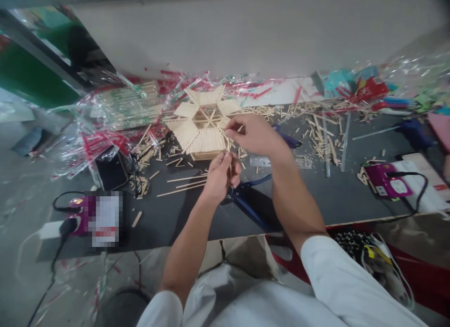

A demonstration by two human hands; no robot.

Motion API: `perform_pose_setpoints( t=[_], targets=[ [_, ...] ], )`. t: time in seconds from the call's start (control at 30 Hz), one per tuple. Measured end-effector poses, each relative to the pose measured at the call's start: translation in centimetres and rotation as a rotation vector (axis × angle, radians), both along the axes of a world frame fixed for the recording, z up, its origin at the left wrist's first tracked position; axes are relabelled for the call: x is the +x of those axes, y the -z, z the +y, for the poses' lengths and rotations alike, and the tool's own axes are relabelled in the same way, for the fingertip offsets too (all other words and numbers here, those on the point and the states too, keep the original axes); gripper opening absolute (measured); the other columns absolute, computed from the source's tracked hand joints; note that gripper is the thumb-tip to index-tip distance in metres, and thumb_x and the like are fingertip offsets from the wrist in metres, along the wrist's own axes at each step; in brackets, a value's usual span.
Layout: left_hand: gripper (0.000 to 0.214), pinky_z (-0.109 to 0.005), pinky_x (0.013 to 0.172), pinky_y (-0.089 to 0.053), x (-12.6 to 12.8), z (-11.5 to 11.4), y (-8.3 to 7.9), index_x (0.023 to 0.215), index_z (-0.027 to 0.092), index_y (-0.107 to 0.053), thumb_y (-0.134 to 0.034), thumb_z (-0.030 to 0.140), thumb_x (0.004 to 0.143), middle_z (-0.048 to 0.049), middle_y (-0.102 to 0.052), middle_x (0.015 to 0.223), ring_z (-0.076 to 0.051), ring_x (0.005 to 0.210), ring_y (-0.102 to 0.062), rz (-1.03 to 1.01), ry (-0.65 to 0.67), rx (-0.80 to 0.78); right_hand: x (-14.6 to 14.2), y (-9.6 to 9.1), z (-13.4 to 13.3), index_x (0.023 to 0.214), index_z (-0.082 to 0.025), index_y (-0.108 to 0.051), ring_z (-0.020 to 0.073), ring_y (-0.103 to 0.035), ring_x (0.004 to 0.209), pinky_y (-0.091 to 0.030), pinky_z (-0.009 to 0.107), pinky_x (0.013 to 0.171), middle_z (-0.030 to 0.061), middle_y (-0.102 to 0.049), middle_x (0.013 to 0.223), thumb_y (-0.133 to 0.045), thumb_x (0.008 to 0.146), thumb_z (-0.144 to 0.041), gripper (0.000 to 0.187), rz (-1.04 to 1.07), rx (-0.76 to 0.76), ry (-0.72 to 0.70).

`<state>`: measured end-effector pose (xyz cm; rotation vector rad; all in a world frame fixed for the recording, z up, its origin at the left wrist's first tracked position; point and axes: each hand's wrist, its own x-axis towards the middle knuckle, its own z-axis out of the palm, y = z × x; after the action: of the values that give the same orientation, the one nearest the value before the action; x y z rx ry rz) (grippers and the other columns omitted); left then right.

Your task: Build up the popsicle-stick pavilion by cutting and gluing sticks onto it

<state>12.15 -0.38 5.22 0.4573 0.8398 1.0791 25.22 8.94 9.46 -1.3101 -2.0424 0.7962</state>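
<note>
A star-shaped model built of thin wooden sticks (pixel 209 138) sits on the dark table, with flared panels around an open middle crossed by sticks. Just in front of it, my left hand (pixel 220 177) is closed, thumb against fingers, on a thin wooden stick (pixel 229 146) that points up toward the model. My right hand (pixel 255 132) pinches at the model's right-hand panel; whatever is between its fingertips is too small to make out. Several long loose sticks (pixel 181 186) lie left of my left hand. A blue-handled cutting tool (pixel 246 207) rests under my forearms.
Bundled sticks in plastic wrap (pixel 130 104) lie at the back left. Stick offcuts (pixel 318 135) litter the table. A clear ruler (pixel 260 161) is right of the model, and a blue glue gun (pixel 415 132) lies farther right. Purple power boxes (pixel 388 181) with cables stand at both ends.
</note>
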Motion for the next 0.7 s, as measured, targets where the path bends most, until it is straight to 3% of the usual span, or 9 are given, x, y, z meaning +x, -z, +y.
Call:
perform_pose_setpoints(
  t=[0.1, 0.2, 0.33, 0.53, 0.7],
  targets=[
    [0.024, -0.017, 0.042, -0.03, 0.4, 0.0, -0.2, 0.088, 0.018, -0.058, -0.055, 0.025, 0.11, 0.0049, -0.053, 0.064, -0.004, 0.043, -0.037, -0.076, -0.027, -0.05, 0.3, 0.3, 0.2, 0.083, -0.019, -0.075, 0.0189, -0.067, 0.077, -0.053, 0.035, 0.078, 0.0035, -0.076, 0.083, -0.071, 0.091, -0.014, 0.01, 0.032, -0.031, -0.032],
    [0.025, -0.015, 0.041, -0.024, 0.6, 0.1, -0.4, 0.086, 0.017, -0.058, -0.056, 0.022, 0.11, 0.0063, -0.046, 0.062, -0.003, 0.043, -0.029, -0.165, -0.04, -0.104, 0.8, 0.1, 0.4, 0.085, -0.02, -0.076, 0.0189, -0.067, 0.077, -0.053, 0.035, 0.078, 0.0025, -0.076, 0.082, -0.072, 0.09, -0.014, 0.009, 0.056, -0.063, -0.08],
    [0.032, -0.015, 0.041, -0.021, 0.3, 0.3, -0.8, 0.085, 0.015, -0.06, -0.046, 0.02, 0.113, 0.0066, -0.039, 0.06, -0.003, 0.043, -0.025, -0.262, -0.016, -0.163, 1.0, 0.1, 0.4, 0.088, -0.018, -0.077, 0.0175, -0.066, 0.076, -0.053, 0.035, 0.079, 0.0026, -0.075, 0.082, -0.074, 0.09, -0.013, 0.006, 0.09, -0.108, -0.098],
    [0.037, -0.016, 0.042, -0.027, -0.4, 0.3, -1.2, 0.085, 0.014, -0.062, -0.039, 0.019, 0.114, 0.0065, -0.034, 0.059, -0.005, 0.045, -0.032, -0.41, 0.016, -0.216, 0.6, 0.4, 0.7, 0.083, -0.019, -0.072, 0.0188, -0.068, 0.079, -0.053, 0.036, 0.078, 0.0032, -0.075, 0.083, -0.075, 0.085, -0.014, 0.006, 0.099, -0.109, -0.079],
    [0.043, -0.015, 0.035, -0.018, -1.1, 0.5, -1.6, 0.083, 0.013, -0.061, -0.033, 0.016, 0.115, 0.0081, -0.031, 0.056, -0.003, 0.038, -0.028, -0.44, 0.048, -0.245, 0.6, 0.5, 0.7, 0.083, -0.02, -0.073, 0.0205, -0.067, 0.077, -0.055, 0.039, 0.079, 0.0038, -0.074, 0.08, -0.073, 0.085, -0.016, 0.004, 0.068, -0.08, -0.074]
  ],
)
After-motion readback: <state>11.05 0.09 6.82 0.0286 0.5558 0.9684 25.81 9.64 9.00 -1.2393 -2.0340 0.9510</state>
